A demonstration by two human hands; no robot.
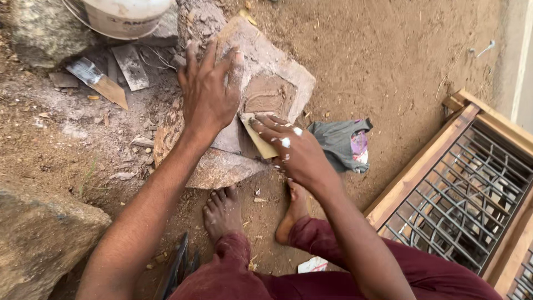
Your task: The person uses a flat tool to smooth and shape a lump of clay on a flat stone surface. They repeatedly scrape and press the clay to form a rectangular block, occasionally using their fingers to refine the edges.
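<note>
Bare dirt [388,61] open right of slab [277,72], bucket [125,16] and scraps [105,83] crowding left

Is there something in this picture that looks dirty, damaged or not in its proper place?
Yes. White paste spots the right hand; a grey cloth lies crumpled on the dirt beside the flat stone.

Outdoor work yard: bare dirt ground [388,61], rough stones [39,244], wooden grille frame [466,183].

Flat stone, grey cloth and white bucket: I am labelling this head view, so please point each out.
flat stone [275,78], head view, on its bare upper right face.
grey cloth [336,141], head view, on the middle of the grey fabric.
white bucket [125,16], head view, on its side wall.
</note>
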